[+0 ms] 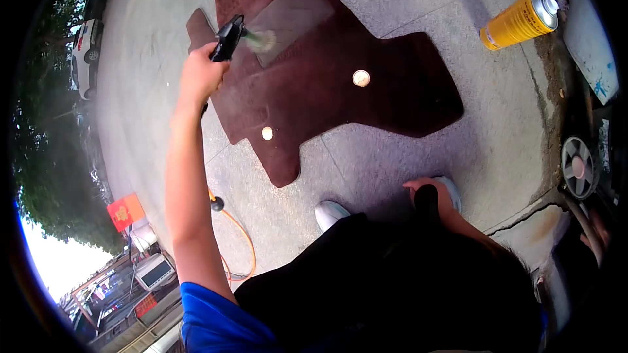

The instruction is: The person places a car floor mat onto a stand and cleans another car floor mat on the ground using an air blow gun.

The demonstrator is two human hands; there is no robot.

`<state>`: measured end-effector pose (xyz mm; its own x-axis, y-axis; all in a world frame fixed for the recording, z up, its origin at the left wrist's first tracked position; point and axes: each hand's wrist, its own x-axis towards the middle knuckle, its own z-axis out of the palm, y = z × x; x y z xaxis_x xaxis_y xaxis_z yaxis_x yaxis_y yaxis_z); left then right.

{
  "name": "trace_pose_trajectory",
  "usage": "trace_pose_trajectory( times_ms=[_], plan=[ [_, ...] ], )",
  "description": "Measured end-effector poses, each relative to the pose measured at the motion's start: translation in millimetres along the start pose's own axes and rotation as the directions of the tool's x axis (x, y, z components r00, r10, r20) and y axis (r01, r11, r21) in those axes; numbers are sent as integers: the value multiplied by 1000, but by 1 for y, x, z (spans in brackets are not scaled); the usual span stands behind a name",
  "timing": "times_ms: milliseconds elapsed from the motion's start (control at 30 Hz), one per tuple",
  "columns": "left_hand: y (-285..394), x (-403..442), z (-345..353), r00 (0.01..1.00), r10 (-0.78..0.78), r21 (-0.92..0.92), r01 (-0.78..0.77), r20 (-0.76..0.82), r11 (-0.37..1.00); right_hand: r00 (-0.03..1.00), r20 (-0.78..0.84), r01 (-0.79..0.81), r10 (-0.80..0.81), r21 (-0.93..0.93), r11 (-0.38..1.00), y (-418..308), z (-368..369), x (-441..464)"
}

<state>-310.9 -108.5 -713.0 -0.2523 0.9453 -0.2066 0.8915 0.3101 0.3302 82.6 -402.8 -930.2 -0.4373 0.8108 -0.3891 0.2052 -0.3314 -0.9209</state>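
Observation:
My left hand [208,71] is wrapped around a black spray gun [229,37] held over the upper left part of a dark reddish-brown car floor mat [327,94]. A pale greenish blur, maybe brush bristles or spray, shows at the tool's tip. It lies over the mat's grey rectangular panel [294,16]. Two round pale spots mark the mat. My right hand [438,199] hangs low beside my right shoe [450,189], away from the mat. Its fingers look stretched out; a dark shape in front hides part of the hand.
A yellow spray can [520,20] with a white nozzle stands right of the mat. An orange hose [252,248] loops on the concrete [340,157] near my left side. A wheel [579,166] and a white panel [592,39] line the right edge. A white vehicle [85,58] is far left.

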Motion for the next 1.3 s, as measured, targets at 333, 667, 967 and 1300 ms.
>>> trace_pose_trajectory(
  times_ms=[333,667,967,1300],
  plan=[
    [3,26,15,982,132,90,-121,-133,989,997,3,83,-83,-103,991,-2,-3,2],
    [23,45,14,997,34,-220,-18,69,975,980,-17,190,-200,-230,954,7,0,4],
    [-1,60,17,990,81,91,-71,-114,993,985,-1,170,-173,-180,969,-4,-1,5],
    [-59,47,-4,994,-104,-179,99,-21,979,997,6,80,-80,-100,992,1,-2,3]
  ],
)
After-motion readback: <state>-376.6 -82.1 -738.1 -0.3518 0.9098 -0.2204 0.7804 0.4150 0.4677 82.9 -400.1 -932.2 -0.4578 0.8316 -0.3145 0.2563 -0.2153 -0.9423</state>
